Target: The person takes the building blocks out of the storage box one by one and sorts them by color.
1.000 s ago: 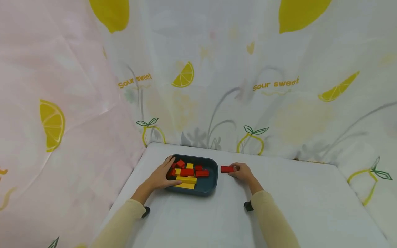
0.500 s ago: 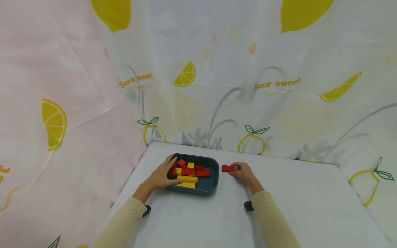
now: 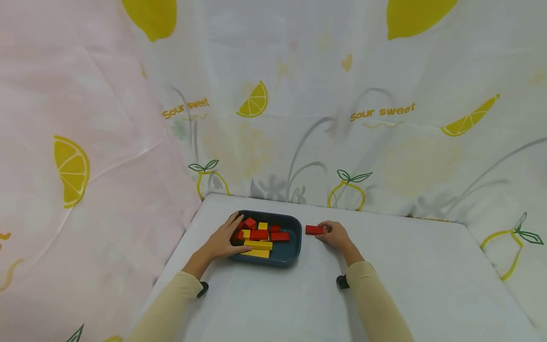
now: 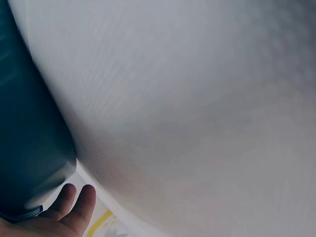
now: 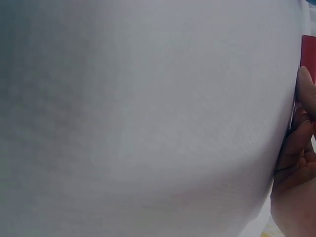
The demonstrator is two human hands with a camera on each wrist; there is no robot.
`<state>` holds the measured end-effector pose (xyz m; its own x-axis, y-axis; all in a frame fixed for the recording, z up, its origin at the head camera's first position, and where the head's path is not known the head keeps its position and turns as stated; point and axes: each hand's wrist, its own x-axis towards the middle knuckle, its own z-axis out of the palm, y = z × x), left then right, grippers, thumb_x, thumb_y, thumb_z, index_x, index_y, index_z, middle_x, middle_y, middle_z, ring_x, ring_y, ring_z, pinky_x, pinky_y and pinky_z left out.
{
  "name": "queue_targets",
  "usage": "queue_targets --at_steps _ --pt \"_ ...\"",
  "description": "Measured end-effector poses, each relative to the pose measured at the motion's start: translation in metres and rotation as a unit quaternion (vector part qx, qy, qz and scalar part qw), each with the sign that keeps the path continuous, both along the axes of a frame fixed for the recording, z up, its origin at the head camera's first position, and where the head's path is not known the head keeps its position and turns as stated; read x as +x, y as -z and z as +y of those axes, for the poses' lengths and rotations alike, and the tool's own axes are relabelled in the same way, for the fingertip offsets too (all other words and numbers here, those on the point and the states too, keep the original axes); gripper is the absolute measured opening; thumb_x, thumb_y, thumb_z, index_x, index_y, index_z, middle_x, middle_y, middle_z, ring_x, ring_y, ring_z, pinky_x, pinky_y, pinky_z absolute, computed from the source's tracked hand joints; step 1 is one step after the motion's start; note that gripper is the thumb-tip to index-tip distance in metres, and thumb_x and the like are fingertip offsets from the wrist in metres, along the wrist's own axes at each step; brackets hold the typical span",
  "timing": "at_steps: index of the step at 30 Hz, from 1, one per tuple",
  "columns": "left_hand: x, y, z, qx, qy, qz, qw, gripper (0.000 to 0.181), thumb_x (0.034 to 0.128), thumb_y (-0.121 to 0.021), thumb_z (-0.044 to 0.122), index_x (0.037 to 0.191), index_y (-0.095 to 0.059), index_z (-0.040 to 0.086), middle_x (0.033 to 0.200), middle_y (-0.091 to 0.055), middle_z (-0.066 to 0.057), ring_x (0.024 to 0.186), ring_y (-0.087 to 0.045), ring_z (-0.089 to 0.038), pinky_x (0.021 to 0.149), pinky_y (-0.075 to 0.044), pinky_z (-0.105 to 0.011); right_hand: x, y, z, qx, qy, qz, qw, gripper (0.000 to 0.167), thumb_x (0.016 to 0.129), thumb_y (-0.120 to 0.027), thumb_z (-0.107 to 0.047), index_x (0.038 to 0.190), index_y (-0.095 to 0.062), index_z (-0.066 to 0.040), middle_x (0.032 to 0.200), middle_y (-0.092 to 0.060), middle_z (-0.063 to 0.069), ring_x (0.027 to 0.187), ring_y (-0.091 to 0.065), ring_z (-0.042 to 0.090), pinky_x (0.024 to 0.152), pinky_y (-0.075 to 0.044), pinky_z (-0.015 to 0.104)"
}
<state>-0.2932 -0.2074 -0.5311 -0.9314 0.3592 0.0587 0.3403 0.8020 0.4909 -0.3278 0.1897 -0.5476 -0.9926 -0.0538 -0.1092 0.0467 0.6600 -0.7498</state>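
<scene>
In the head view a dark teal tray (image 3: 285, 258) holds red and yellow blocks, among them a long yellow block (image 3: 258, 245) and a red block (image 3: 259, 235). My left hand (image 3: 220, 242) rests on the tray's left end with its fingers spread along the rim and its thumb stretched over the yellow blocks. To the right of the tray, my right hand (image 3: 336, 235) pinches the right end of a red block (image 3: 314, 230) at the table surface. The right wrist view catches part of this red block (image 5: 308, 57) at its edge. Fingertips (image 4: 88, 195) lie beside the tray in the left wrist view.
A white table (image 3: 273, 304) lies under everything. Behind it and to the left hangs cloth (image 3: 282, 137) printed with lemons. The table's back edge runs just beyond the tray.
Both hands, the tray and the pinched red block stay where they were. Only the head view shifts slightly.
</scene>
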Motion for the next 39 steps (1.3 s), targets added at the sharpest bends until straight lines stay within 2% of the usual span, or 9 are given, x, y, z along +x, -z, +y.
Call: queue_targets --at_steps 9,20,25,33,39 --pt "0.0008 0.0001 0.0002 0.005 -0.002 0.005 1.0000 0.110 0.0733 -0.071 0.070 0.159 -0.023 0.021 0.167 -0.015 -0.007 0.143 -0.035 -0.042 0.109 -0.036 -0.065 0.0004 -0.0006 -0.0012 0.010 0.004 0.001 0.9999 0.035 0.084 -0.079 -0.015 0.116 -0.068 -0.005 0.079 -0.050 0.003 0.080 -0.049 0.019 0.069 -0.038 0.029" --pt "0.0017 0.0007 0.0009 0.007 -0.006 -0.006 0.9999 0.109 0.0727 -0.071 0.072 0.159 -0.023 0.023 0.167 -0.014 -0.006 0.144 -0.034 -0.041 0.109 -0.035 -0.066 0.0022 0.0020 -0.0006 0.016 0.011 -0.010 0.9998 0.037 0.085 -0.077 -0.016 0.119 -0.067 -0.006 0.084 -0.053 0.006 0.086 -0.050 0.022 0.071 -0.040 0.029" --pt "0.0016 0.0013 -0.0011 0.002 -0.004 0.000 1.0000 0.109 0.0735 -0.071 0.070 0.159 -0.023 0.021 0.167 -0.014 -0.007 0.144 -0.034 -0.041 0.108 -0.035 -0.066 0.0029 0.0027 -0.0022 -0.003 0.016 -0.003 0.9999 0.046 0.082 -0.080 -0.015 0.123 -0.064 -0.003 0.083 -0.053 0.007 0.081 -0.049 0.022 0.069 -0.039 0.029" --pt "0.0003 0.0027 -0.0028 -0.002 -0.004 -0.012 0.9999 0.109 0.0736 -0.071 0.071 0.159 -0.023 0.022 0.167 -0.013 -0.005 0.145 -0.033 -0.039 0.110 -0.034 -0.066 0.0063 0.0062 -0.0050 -0.009 0.026 -0.013 0.9995 0.061 0.081 -0.082 -0.021 0.133 -0.055 -0.005 0.089 -0.055 0.007 0.083 -0.051 0.021 0.070 -0.042 0.028" --pt "-0.0016 -0.0015 -0.0016 -0.006 -0.005 -0.009 0.9999 0.110 0.0737 -0.071 0.071 0.159 -0.020 0.022 0.168 -0.011 -0.005 0.146 -0.031 -0.039 0.110 -0.034 -0.065 -0.0004 0.0041 0.0010 -0.027 0.016 -0.004 0.9995 0.075 0.079 -0.084 -0.024 0.140 -0.046 -0.005 0.082 -0.051 0.005 0.074 -0.048 0.018 0.066 -0.040 0.028"
